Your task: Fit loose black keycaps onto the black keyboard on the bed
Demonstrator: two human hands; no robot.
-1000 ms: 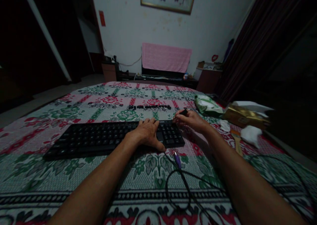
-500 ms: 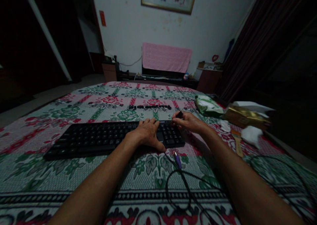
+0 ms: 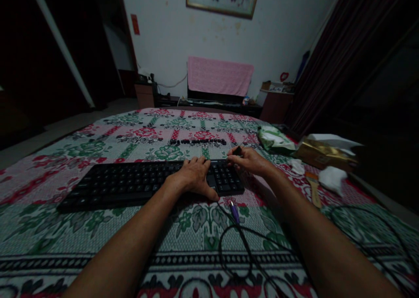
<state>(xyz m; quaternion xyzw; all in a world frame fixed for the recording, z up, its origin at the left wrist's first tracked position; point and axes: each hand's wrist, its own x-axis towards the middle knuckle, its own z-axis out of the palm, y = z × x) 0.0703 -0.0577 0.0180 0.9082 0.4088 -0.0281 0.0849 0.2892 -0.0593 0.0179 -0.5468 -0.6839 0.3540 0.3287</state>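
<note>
A black keyboard [image 3: 127, 182] lies flat across the table in front of me. My left hand [image 3: 194, 175] spans its right part, with the fingers at the far edge and the thumb down at the near edge, holding it. Over the top of the number pad [image 3: 225, 180], my right hand [image 3: 247, 160] is closed in a pinch. From its fingers a small black object [image 3: 237, 150] sticks up; its lower end is hidden and its kind is unclear. Beyond the keyboard, several small black pieces, apparently keycaps [image 3: 203, 141], stand in a row on the tablecloth.
A black cable with a purple plug [image 3: 234, 213] loops near me on the patterned tablecloth [image 3: 196, 250]. To the right lie a flat brush [image 3: 314, 189], crumpled white tissue [image 3: 332, 179], a green-white pack [image 3: 276, 139] and a gold box [image 3: 327, 151].
Very little differs. The right hand and the black object in it have shifted or tilted slightly over the number pad, while the left hand stays in place on the keyboard.
</note>
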